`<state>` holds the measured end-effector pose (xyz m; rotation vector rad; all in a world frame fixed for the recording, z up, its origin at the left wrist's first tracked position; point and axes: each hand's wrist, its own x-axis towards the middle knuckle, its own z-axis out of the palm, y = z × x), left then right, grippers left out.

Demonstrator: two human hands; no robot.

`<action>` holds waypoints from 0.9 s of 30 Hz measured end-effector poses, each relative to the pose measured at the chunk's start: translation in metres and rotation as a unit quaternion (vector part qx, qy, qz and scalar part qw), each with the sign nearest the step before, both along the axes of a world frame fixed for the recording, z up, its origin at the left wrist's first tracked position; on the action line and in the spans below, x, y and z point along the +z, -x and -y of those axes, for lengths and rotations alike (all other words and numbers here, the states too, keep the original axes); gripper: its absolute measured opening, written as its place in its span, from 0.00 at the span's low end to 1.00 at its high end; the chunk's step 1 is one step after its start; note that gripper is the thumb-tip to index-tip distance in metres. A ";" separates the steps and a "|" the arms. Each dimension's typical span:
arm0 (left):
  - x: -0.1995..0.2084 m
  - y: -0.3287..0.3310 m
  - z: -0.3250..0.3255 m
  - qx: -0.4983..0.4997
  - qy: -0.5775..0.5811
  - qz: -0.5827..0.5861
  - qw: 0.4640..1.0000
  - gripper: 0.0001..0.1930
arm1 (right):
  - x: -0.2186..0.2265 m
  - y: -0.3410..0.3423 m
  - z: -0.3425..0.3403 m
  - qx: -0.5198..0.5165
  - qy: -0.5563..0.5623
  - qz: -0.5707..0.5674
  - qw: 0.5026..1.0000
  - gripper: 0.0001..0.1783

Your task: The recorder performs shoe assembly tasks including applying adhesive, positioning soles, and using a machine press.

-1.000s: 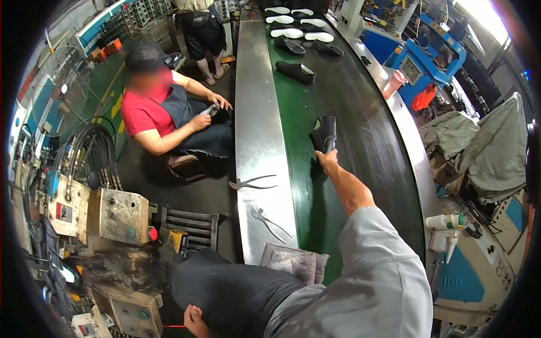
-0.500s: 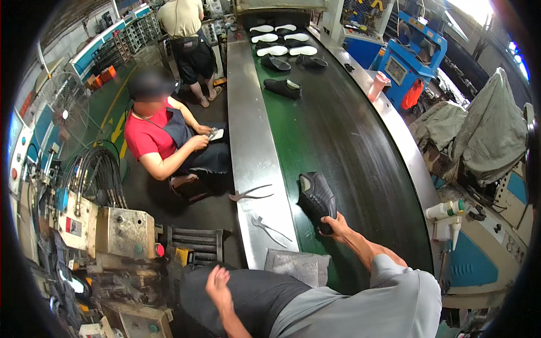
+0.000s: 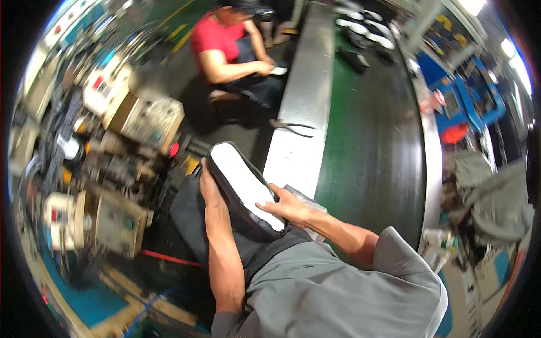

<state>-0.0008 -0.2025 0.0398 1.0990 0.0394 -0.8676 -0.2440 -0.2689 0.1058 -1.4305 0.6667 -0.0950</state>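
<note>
Over my lap I hold a black shoe upper (image 3: 256,217) bottom side up, its white insole board (image 3: 234,169) facing me. My left hand (image 3: 209,183) grips the shoe's left side near one end, its fingers partly hidden beneath. On the right side, my right hand (image 3: 286,204) clasps the edge nearer the other end, its thumb lying on the white board. A pair of pincers (image 3: 296,129) lies on the metal ledge beyond the shoe.
The dark green conveyor belt (image 3: 369,146) runs away on my right, with a black shoe (image 3: 354,59) and several white-soled pieces at its far end. A seated co-worker (image 3: 222,50) in red works left of the ledge (image 3: 298,84). Blurred machinery (image 3: 149,121) stands close on my left.
The shoe has come off the belt to above my lap and is turned bottom up. My left hand has joined my right on it. The view has swung left and down.
</note>
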 end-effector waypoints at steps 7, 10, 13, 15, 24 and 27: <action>0.038 0.014 -0.119 0.137 0.041 0.231 0.962 0.33 | -0.024 -0.061 -0.059 0.122 0.064 0.001 0.990 0.58; 0.039 0.027 -0.147 0.137 -0.057 0.244 0.958 0.32 | -0.026 -0.068 -0.065 0.181 0.142 -0.006 0.973 0.53; 0.030 0.028 -0.164 0.131 -0.088 0.260 0.953 0.30 | -0.024 -0.099 -0.064 0.180 0.242 0.089 0.949 0.48; 0.030 0.022 -0.169 0.133 -0.084 0.260 0.953 0.27 | -0.020 -0.124 -0.060 0.169 0.230 0.133 0.949 0.43; 0.054 0.007 -0.142 0.087 -0.281 0.564 0.771 0.19 | 0.009 -0.180 -0.040 0.092 0.332 0.223 0.912 0.21; 0.054 0.012 -0.135 0.099 -0.312 0.565 0.757 0.18 | 0.008 -0.177 -0.044 0.077 0.323 0.192 0.924 0.20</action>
